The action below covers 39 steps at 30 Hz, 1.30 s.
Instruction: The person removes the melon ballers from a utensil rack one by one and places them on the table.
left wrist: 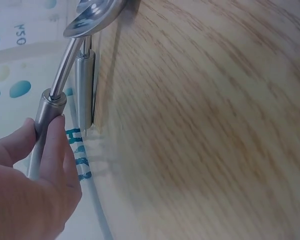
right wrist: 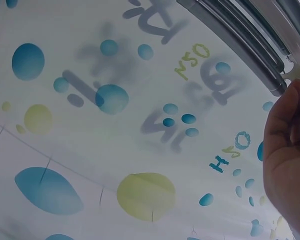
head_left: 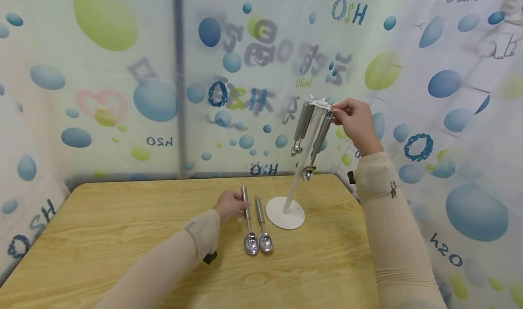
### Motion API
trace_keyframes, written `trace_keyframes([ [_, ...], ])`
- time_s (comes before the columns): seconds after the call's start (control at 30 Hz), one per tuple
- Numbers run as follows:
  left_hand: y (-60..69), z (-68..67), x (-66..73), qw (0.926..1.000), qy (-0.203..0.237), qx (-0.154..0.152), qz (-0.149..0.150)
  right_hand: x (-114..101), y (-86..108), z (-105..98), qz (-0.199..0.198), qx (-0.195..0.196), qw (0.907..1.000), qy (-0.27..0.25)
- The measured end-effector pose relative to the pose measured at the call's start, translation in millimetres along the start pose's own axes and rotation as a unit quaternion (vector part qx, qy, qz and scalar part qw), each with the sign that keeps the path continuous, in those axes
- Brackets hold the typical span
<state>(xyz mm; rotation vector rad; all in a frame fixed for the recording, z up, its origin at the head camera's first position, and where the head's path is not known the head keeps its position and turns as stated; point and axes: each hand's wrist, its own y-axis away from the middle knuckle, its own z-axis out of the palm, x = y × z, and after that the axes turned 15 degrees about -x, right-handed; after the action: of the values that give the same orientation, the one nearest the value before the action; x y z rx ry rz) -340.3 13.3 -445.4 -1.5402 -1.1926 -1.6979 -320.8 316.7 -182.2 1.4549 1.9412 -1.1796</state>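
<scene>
In the head view, my left hand (head_left: 230,205) grips the handle of a metal ice cream scoop (head_left: 251,243), its oval bowl toward me. A second, similar scoop (head_left: 266,242) lies beside it on the table. The left wrist view shows thumb and fingers round the steel handle (left wrist: 49,107). My right hand (head_left: 355,120) is raised to the top of a white hanging stand (head_left: 285,213). Its thumb and fingertips pinch the upper end of a hanging scoop (head_left: 308,172); the exact contact is partly hidden. Several thinner steel-handled utensils (head_left: 301,125) with small ends hang on the stand's other side.
The wooden table (head_left: 135,236) reaches back to a curtain (head_left: 229,154) printed with bubbles and letters. The stand's round base rests right of the two lying scoops. A second stretch of curtain (head_left: 457,141) runs along the right side.
</scene>
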Motion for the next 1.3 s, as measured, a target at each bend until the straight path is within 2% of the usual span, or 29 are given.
trace_keyframes([
  [0.23,-5.1,1.9,-6.6,0.9986,-0.032,0.021,-0.036,0,1.6,0,0.005,-0.006,1.0,0.002],
  [0.57,-13.9,1.6,-19.2,0.9953,-0.065,0.036,-0.062,-2,2.6,-1,-0.001,0.001,1.0,0.005],
  [0.83,-13.0,-0.2,-18.9,0.9927,-0.085,0.038,-0.078,-2,2.8,-1,-0.001,0.0,0.9999,-0.011],
  [1.1,-15.4,0.1,-20.0,0.9805,-0.169,0.046,-0.09,-1,2.0,-1,0.002,0.001,1.0,-0.007],
  [1.3,-14.1,0.3,-17.5,0.9817,-0.158,0.039,-0.098,-1,0.1,-2,0.007,0.003,0.9999,-0.008],
])
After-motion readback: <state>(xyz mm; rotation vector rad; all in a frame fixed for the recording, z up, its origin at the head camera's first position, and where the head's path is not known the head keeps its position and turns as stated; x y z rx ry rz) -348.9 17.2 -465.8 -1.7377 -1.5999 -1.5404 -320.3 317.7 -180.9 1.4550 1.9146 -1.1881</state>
